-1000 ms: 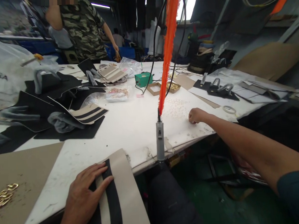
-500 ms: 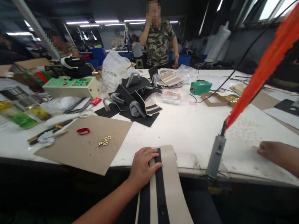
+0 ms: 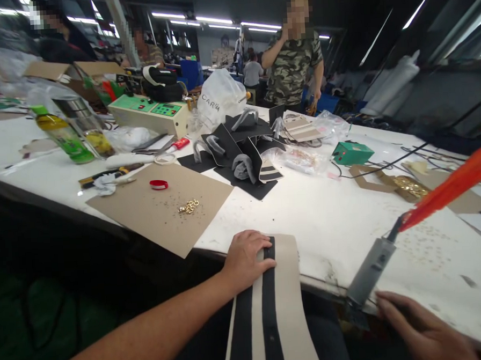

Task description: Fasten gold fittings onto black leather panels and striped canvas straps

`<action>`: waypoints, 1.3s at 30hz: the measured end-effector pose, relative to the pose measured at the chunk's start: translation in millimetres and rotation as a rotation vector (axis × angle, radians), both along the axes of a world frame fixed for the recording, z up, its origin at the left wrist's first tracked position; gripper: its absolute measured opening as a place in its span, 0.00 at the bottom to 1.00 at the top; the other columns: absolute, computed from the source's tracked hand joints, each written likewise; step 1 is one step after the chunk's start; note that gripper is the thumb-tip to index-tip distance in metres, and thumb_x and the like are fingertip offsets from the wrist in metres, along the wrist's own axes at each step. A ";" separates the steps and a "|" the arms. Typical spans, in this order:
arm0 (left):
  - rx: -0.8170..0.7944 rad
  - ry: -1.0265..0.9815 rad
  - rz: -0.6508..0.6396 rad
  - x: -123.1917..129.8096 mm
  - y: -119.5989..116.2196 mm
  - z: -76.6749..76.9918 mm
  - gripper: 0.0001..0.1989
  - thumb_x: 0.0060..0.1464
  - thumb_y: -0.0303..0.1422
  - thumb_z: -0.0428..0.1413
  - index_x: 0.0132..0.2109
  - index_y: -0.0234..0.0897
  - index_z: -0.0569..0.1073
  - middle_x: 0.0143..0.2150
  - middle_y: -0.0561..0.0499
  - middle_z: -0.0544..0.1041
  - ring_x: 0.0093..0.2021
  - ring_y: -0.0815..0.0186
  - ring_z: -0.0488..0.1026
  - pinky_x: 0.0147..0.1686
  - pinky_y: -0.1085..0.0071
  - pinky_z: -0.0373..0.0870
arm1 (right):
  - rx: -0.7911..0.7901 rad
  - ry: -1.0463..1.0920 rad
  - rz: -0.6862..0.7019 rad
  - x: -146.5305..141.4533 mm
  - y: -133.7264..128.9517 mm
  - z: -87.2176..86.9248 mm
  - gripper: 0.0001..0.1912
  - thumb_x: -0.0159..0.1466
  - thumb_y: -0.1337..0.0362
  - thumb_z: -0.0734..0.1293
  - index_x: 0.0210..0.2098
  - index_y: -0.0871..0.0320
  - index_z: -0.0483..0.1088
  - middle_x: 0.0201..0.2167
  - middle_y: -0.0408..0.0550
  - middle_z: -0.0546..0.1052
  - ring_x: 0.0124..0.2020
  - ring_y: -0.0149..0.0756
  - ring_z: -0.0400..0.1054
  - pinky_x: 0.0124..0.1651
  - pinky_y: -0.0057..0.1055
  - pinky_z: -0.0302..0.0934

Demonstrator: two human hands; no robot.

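A long beige panel with black stripes [image 3: 289, 301] hangs over the front edge of the table, its rounded end on the tabletop. My left hand [image 3: 248, 260] grips it near that end, fingers and thumb on a black stripe. At the lower right my right hand [image 3: 417, 321] is low by the table edge, fingers drawn together; what they may hold is too blurred to name. Just left of it stands a tilted grey metal block-like device [image 3: 372, 272], with a fuzzy orange-red strip [image 3: 450, 190] running up from its top.
Gold-coloured rings [image 3: 188, 207] and a red band [image 3: 159, 185] lie on brown card [image 3: 145, 206]. Black pieces with grey-wrapped handles [image 3: 242, 147] are heaped behind. Further off are a green box [image 3: 352, 152], a control unit [image 3: 150, 114], bottles [image 3: 63, 133] and a standing person [image 3: 293, 64].
My right hand has come left and down from the tabletop to beside the grey device. My left hand stays on the striped panel. The view has turned left.
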State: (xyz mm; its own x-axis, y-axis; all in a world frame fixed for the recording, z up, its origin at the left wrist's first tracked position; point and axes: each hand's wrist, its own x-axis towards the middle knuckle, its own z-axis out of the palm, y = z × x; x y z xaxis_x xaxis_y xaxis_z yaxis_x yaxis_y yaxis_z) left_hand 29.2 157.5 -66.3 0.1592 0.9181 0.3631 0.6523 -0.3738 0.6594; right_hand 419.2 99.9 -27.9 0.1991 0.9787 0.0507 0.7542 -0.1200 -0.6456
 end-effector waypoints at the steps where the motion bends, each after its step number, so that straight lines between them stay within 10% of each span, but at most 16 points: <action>1: 0.001 0.003 0.002 0.1 0.0 0.8 0.20 0.46 0.35 0.74 0.47 0.43 0.80 0.54 0.57 0.81 0.59 0.56 0.72 0.61 0.53 0.62 | -0.027 0.045 0.056 -37.8 -1.2 -1.9 0.28 0.52 0.34 0.70 0.36 0.51 0.82 0.36 0.50 0.82 0.36 0.48 0.77 0.42 0.39 0.70; 5: -0.003 0.007 0.003 -0.2 -0.3 3.2 0.21 0.46 0.36 0.74 0.47 0.42 0.80 0.53 0.54 0.81 0.58 0.56 0.72 0.60 0.53 0.63 | -0.176 0.279 0.333 -150.9 26.3 -2.6 0.25 0.63 0.41 0.66 0.44 0.54 0.78 0.37 0.48 0.80 0.40 0.43 0.75 0.47 0.35 0.67; 9: -0.003 0.001 0.001 -1.5 -0.1 1.6 0.20 0.48 0.36 0.74 0.48 0.42 0.80 0.53 0.54 0.81 0.58 0.56 0.72 0.60 0.54 0.63 | -0.139 0.234 0.548 -194.6 65.4 3.3 0.17 0.68 0.50 0.63 0.42 0.55 0.76 0.39 0.45 0.78 0.41 0.37 0.72 0.49 0.33 0.62; 39: 0.131 0.179 -0.082 -23.0 16.7 -23.2 0.20 0.53 0.39 0.68 0.53 0.45 0.79 0.56 0.49 0.80 0.59 0.48 0.75 0.57 0.44 0.74 | -0.154 0.060 0.352 -233.0 91.5 -3.3 0.07 0.61 0.66 0.65 0.33 0.58 0.76 0.34 0.45 0.78 0.38 0.37 0.70 0.41 0.31 0.55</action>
